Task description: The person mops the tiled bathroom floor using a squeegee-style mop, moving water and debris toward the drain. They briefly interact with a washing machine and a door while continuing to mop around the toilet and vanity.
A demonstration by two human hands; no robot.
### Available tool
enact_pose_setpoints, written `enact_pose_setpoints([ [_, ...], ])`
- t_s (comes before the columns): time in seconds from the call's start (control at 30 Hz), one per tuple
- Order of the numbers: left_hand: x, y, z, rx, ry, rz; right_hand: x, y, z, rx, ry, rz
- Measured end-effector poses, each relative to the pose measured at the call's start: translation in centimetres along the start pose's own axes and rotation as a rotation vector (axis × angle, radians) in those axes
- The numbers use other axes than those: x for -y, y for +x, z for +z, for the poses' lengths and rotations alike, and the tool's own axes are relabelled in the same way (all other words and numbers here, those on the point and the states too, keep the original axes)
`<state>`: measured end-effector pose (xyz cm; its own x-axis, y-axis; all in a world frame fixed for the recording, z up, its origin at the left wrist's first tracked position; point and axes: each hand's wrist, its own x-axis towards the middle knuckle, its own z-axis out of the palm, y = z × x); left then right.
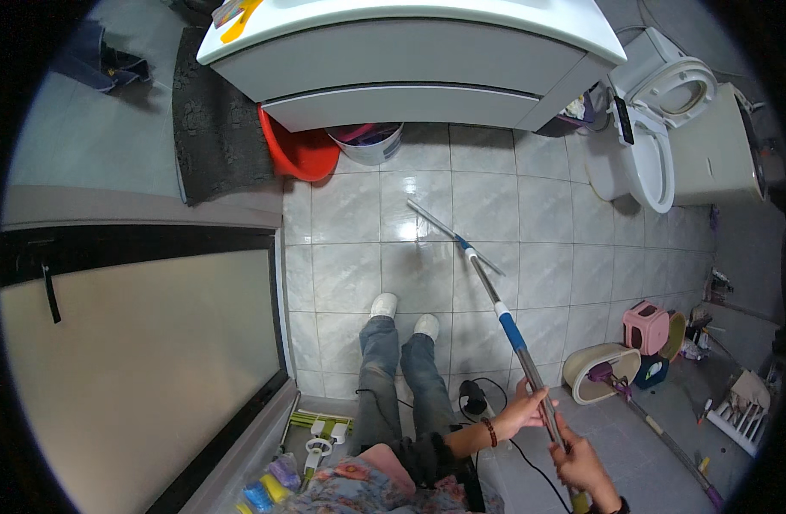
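Note:
A flat mop (511, 330) with a silver and blue pole slants from the lower right up to the middle of the tiled floor. Its thin, wide head (440, 224) lies on the tiles ahead of my feet. My left hand (526, 409), with a beaded bracelet at the wrist, is closed around the pole. Lower down, nearer the pole's end, my right hand (580, 463) also grips it. The tiles (415, 184) beyond the head shine with reflected light.
A grey vanity cabinet (401, 60) spans the far side, with a red basin (300, 150) and a white bucket (371, 152) below. The open toilet (650, 163) stands far right. At right sit a beige tub (581, 377) and a pink stool (646, 327). A dark cable (534, 463) runs near my legs.

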<state>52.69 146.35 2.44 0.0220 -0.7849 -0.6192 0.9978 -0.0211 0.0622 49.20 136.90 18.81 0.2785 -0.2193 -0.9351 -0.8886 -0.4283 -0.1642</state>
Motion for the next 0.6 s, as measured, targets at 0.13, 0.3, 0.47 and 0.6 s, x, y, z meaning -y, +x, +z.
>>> enact_pose_setpoints([
  [0.13,4.3,0.0,-1.9,0.080,-0.145,-0.281,-3.1,-1.0,4.2,-0.149,-0.192,-0.220],
  [0.3,9.4,-0.9,-5.1,0.104,-0.219,-0.446,-6.1,-2.3,9.1,-0.071,-0.202,-0.045],
  [0.47,14.9,-2.5,-7.8,-0.027,-0.387,-0.583,-8.0,-3.4,14.0,-0.015,-0.255,0.017],
  [0.6,18.1,-3.1,-11.2,-0.019,-0.449,-0.603,-8.8,-2.9,16.8,-0.003,-0.266,0.020],
])
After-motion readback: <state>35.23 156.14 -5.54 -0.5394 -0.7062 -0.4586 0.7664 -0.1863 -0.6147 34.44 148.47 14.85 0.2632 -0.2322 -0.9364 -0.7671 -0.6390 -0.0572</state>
